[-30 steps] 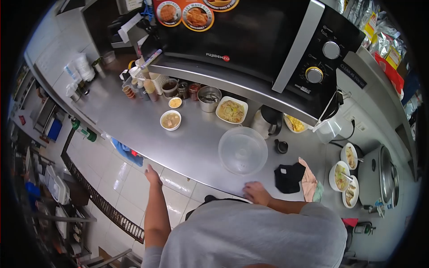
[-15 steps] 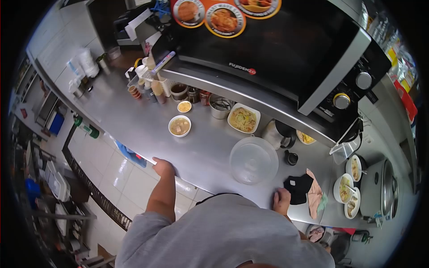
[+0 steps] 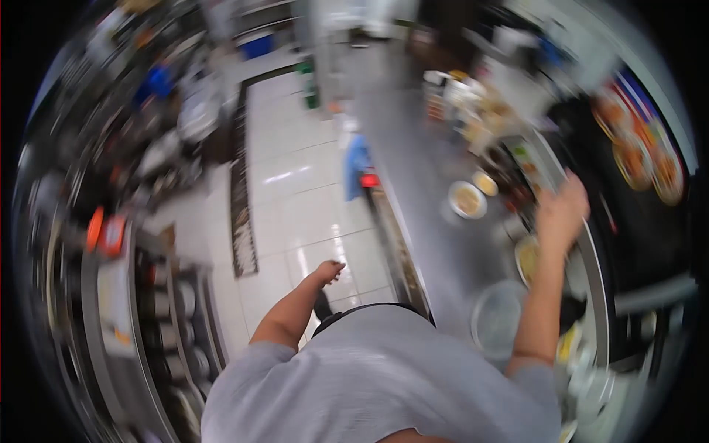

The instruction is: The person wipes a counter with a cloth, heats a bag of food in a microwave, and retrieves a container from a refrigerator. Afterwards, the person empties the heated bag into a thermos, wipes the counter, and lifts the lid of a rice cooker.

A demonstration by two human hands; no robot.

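Note:
My left hand (image 3: 330, 272) hangs over the white tiled floor, fingers loosely bent and nothing in them. My right hand (image 3: 563, 210) is raised at the front edge of the black microwave (image 3: 628, 244); motion smears its fingers, and I cannot tell whether it holds anything. Below my right forearm, a bowl of noodles (image 3: 526, 260) is partly covered. A round clear plastic lid (image 3: 496, 319) lies nearer to me on the steel counter (image 3: 450, 255). Farther along stand a white bowl of soup (image 3: 467, 200) and a small cup with yellow contents (image 3: 484, 184).
Condiment bottles and containers (image 3: 473, 111) crowd the far part of the counter. A blue cloth (image 3: 357, 168) hangs at its edge. To the left, a metal rack (image 3: 136, 310) holds stacked dishes. A dark drain grate (image 3: 242, 177) runs along the floor.
The view has swung left toward the aisle. My left hand has come off the counter edge and now hangs free. My right hand has risen from beside the black cloth to the microwave.

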